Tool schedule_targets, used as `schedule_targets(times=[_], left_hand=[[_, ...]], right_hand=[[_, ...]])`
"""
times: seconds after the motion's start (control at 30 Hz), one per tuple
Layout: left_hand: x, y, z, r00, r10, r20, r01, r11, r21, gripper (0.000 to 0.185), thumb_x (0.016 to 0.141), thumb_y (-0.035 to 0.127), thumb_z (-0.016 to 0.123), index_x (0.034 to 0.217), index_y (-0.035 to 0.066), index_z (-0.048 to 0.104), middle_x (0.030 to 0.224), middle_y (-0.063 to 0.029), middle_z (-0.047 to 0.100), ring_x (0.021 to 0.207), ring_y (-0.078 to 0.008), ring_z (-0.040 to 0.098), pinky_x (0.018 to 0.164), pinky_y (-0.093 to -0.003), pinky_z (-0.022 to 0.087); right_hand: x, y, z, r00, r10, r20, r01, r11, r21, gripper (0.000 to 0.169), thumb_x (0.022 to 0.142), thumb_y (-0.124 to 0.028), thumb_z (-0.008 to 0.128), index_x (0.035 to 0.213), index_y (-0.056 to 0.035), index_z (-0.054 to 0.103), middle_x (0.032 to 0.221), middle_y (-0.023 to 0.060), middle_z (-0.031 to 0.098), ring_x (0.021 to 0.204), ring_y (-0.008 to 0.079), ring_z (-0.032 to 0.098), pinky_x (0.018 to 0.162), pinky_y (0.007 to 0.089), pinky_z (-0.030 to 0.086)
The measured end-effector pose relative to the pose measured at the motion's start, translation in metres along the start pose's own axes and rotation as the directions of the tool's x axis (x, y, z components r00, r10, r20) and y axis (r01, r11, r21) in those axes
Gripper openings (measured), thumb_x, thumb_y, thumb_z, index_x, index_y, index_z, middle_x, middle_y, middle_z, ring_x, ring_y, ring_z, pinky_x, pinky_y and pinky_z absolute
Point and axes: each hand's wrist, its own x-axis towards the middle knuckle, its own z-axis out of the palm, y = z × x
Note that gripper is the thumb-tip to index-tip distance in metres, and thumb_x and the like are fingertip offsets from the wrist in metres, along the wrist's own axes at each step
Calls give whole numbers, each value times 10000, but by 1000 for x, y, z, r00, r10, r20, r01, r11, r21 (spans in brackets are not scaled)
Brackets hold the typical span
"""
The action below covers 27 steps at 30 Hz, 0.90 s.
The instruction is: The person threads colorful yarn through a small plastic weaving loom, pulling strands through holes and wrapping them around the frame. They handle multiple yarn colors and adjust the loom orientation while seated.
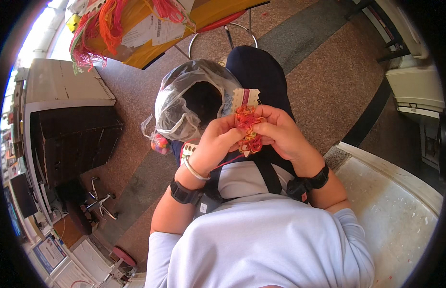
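A looped bundle of red, orange and yellow thread (248,124) is pinched between my two hands above my lap. The fingers of my left hand (223,133) grip its left side, and a white bangle circles that wrist. My right hand (278,131) grips the other side, its thumb pressed on the loops. A cream card with notched edges and a dark pink stripe (246,96) sticks up just beyond the bundle; whether it joins the thread is hidden. From the bundle a red strand (228,162) runs down to the left. Under my left wrist lies a card with holes (189,148).
An open clear plastic bag (169,104) rests by my left leg, a small tied bag (159,143) hanging beside it. Orange, pink and green thread hanks (111,27) lie on the yellow-edged table (208,14) ahead. A dark cabinet (77,140) stands left; a pale ledge (388,201) is at right.
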Motion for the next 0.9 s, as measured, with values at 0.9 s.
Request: schedule_targets(times=[0.9], left_hand=[[-6,-1,-7,998,35,-43,-51,896,-442,271,904,54,469,1138,-66,534,1052,-128,637,925,-194,638,819,-311,522]], right_hand=[[-15,-24,-23,999,43,16,-41,990,-136,167,921,-157,593,840,-17,634,603,-60,465,476,24,325,442,195,246]])
